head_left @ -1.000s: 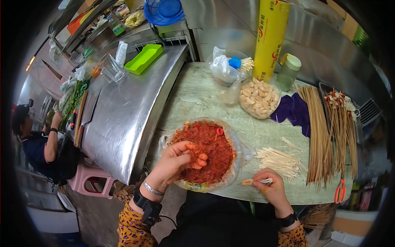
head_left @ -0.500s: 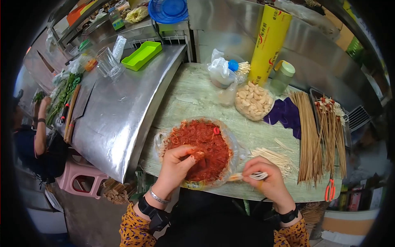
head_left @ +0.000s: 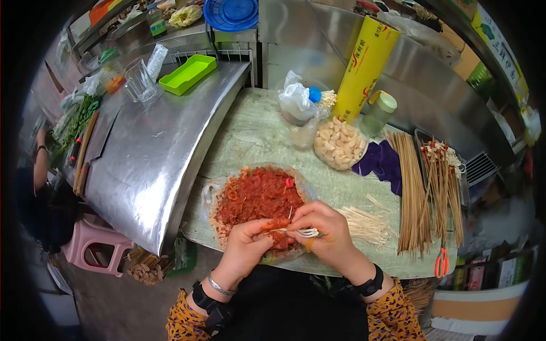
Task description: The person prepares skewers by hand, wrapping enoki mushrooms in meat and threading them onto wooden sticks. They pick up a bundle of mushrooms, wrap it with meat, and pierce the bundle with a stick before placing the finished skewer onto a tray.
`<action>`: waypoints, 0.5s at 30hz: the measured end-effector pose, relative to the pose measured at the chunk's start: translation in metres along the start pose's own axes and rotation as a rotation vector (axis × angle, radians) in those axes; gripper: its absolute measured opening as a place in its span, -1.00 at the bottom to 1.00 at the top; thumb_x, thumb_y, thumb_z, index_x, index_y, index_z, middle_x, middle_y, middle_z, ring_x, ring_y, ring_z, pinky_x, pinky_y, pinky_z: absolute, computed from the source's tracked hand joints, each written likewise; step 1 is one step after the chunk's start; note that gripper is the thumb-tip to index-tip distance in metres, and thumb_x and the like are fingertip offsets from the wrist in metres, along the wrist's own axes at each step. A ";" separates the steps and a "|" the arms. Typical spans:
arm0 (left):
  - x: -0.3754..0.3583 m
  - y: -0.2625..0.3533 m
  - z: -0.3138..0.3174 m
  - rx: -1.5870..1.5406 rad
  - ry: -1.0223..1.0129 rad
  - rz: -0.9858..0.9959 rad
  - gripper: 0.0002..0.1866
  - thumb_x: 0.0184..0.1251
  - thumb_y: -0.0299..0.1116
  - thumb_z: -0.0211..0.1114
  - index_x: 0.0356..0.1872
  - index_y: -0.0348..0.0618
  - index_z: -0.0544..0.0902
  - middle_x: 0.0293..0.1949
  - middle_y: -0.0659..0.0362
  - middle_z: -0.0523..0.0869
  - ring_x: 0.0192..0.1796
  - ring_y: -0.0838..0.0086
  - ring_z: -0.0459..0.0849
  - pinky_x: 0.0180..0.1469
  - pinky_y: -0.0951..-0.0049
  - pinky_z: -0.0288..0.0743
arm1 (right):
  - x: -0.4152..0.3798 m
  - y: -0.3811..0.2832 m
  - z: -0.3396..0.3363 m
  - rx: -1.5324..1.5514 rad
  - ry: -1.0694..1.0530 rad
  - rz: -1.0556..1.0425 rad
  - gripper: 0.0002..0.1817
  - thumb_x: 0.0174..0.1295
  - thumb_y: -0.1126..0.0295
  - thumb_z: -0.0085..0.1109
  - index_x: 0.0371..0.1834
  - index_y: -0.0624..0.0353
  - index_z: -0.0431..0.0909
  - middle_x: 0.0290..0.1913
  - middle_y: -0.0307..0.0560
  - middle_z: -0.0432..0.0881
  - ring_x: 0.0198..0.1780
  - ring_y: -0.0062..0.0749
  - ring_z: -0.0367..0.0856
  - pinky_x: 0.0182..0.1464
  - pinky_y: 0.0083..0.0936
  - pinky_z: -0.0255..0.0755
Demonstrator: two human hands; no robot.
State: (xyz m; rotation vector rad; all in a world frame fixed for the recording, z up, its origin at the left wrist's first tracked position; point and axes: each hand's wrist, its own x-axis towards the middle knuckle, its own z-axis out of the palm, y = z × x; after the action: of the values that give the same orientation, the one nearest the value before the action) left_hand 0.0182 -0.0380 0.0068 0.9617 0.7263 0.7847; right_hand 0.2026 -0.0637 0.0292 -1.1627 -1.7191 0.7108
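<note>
Both my hands meet over the near edge of a bag-lined bowl of red marinated meat. My left hand is closed in a pinch on a red-coated slice of meat. My right hand is closed on a small bunch of enoki mushrooms, whose white ends point right while the other ends lie against the meat. A thin pointed tip stands up between the fingers. Beside my right hand, more loose enoki mushrooms lie on the table.
Bamboo skewers, a tray with filled skewers and red-handled scissors lie at right. Behind stand a tub of garlic cloves, a yellow cling-film roll and a jar. A steel counter adjoins left; a person's arm shows beyond.
My right hand has moved left with the enoki mushrooms, bringing them against the meat in my left hand. The whole view has shifted slightly, and the hands now touch or nearly touch.
</note>
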 end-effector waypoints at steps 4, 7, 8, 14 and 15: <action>0.001 0.001 0.001 0.233 0.044 0.059 -0.73 0.21 -0.69 0.02 -0.09 -0.43 0.57 -0.18 0.08 0.66 -0.16 0.45 0.68 -0.08 0.51 0.58 | -0.002 0.007 -0.004 -0.017 -0.014 0.010 -0.76 -0.08 0.51 0.37 -0.29 0.16 0.60 -0.21 -0.15 0.56 -0.18 -0.39 0.57 -0.16 -0.55 0.45; 0.010 -0.009 0.000 0.162 0.132 0.070 -0.74 0.21 -0.71 0.00 -0.13 -0.45 0.58 -0.19 0.05 0.67 -0.24 0.43 0.70 -0.15 0.52 0.60 | -0.010 0.004 -0.040 -0.092 0.034 0.060 -0.73 -0.02 0.52 0.32 -0.20 0.17 0.59 -0.10 -0.14 0.55 -0.09 -0.46 0.54 -0.12 -0.57 0.43; 0.012 -0.012 0.000 0.135 0.168 0.107 -0.75 0.22 -0.71 0.01 -0.13 -0.47 0.58 -0.21 0.02 0.66 -0.28 0.39 0.71 -0.17 0.51 0.61 | -0.017 0.013 -0.056 -0.057 0.143 0.156 -0.75 0.01 0.52 0.29 -0.19 0.17 0.59 -0.12 -0.16 0.56 -0.10 -0.49 0.54 -0.14 -0.58 0.43; 0.023 -0.024 -0.004 0.012 0.186 0.229 -0.76 0.20 -0.73 0.04 -0.12 -0.48 0.55 -0.22 -0.01 0.65 -0.24 0.27 0.70 -0.14 0.44 0.62 | -0.060 0.111 -0.194 -0.659 0.476 0.523 -0.81 0.02 0.42 0.28 -0.31 0.26 0.62 -0.45 0.02 0.64 -0.41 -0.27 0.63 -0.32 -0.45 0.49; 0.023 -0.025 -0.005 0.009 0.187 0.232 -0.76 0.20 -0.73 0.04 -0.12 -0.48 0.55 -0.22 -0.01 0.65 -0.24 0.27 0.70 -0.14 0.44 0.62 | -0.068 0.128 -0.213 -0.943 0.439 0.460 -0.78 -0.01 0.37 0.31 -0.35 0.31 0.63 -0.45 0.12 0.65 -0.41 -0.13 0.64 -0.30 -0.38 0.50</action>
State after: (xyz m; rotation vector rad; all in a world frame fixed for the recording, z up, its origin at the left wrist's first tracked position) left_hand 0.0323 -0.0255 -0.0215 1.0007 0.7886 1.0862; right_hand 0.4564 -0.0826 -0.0131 -2.2067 -1.4078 -0.1814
